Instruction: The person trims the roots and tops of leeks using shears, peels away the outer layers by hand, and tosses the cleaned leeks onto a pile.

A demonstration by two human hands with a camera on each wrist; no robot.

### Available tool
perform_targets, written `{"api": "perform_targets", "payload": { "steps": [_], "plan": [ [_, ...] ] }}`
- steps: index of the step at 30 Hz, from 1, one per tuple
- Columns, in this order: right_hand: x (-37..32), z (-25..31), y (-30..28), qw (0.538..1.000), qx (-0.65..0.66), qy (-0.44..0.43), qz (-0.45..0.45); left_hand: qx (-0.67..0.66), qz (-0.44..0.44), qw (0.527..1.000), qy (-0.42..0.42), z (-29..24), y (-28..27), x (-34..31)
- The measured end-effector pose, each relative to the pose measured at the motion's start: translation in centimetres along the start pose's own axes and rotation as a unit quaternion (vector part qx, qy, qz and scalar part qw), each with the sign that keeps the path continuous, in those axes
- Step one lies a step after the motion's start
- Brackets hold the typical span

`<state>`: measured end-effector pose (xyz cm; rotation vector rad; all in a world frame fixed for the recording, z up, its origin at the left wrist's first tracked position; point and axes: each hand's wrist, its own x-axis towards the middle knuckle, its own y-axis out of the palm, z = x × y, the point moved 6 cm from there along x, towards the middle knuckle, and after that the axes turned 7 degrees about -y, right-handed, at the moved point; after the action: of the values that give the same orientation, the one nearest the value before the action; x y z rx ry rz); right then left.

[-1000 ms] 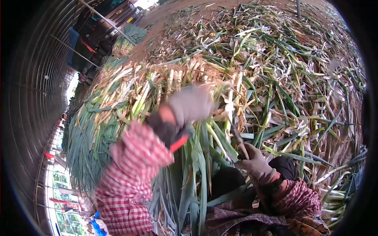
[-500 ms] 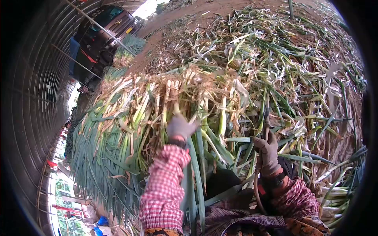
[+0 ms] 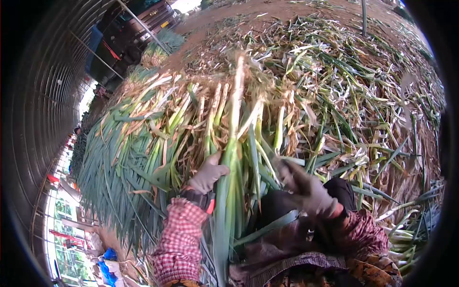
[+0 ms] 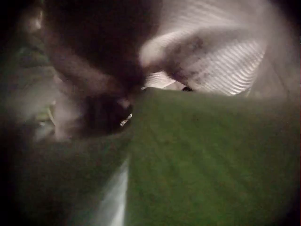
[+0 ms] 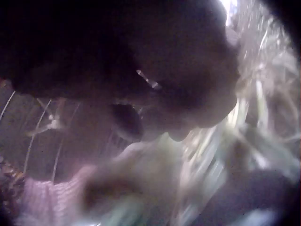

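Note:
In the head view my gloved left hand (image 3: 208,174) grips a long green onion (image 3: 234,115) partway down, where the pale stalk turns to leaves. Its root end points up and away, and its leaves hang toward my lap. A broad green leaf (image 4: 211,155) fills the lower right of the left wrist view, close below the ribbed glove. My gloved right hand (image 3: 313,191) is raised to the right of the onion, apart from it, with its fingers curled round a thin dark wand mostly lost in blur. The right wrist view is dark and smeared.
A thick row of green onions (image 3: 129,158) lies on the left, roots facing away. Stripped leaves and peelings (image 3: 354,95) cover the ground ahead and right. Cleaned onions (image 3: 401,239) lie at lower right. A metal pole (image 3: 143,26) and a truck (image 3: 143,28) stand at far left.
The left hand swung over to the pile, reached among the stalks and drew a green onion back toward the body. The right hand moved slightly left with the wand.

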<state>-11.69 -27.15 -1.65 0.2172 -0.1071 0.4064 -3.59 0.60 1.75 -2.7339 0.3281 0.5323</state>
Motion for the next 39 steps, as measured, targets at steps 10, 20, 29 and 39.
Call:
{"api": "perform_targets", "payload": {
  "steps": [10, 20, 29, 39],
  "plan": [
    [0.9, -1.0, 4.1, 0.967, -0.233, 0.074, 0.068, 0.358, -0.072, 0.930, -0.032, 3.1, 1.5, 1.2],
    [20.0, -8.9, -1.4, 0.983, -0.177, 0.019, -0.047, 0.464, -0.010, 0.879, -0.110, 1.5, 2.4, 5.4],
    [1.2, 1.7, 1.8, 0.994, -0.061, 0.011, 0.091, 0.097, 0.032, 0.995, 0.017, 6.7, -0.1, 3.8],
    [1.6, 0.8, 1.7, 0.963, -0.238, 0.045, 0.117, 0.653, -0.297, 0.694, -0.063, -8.6, -9.2, 5.3]
  ]
}}
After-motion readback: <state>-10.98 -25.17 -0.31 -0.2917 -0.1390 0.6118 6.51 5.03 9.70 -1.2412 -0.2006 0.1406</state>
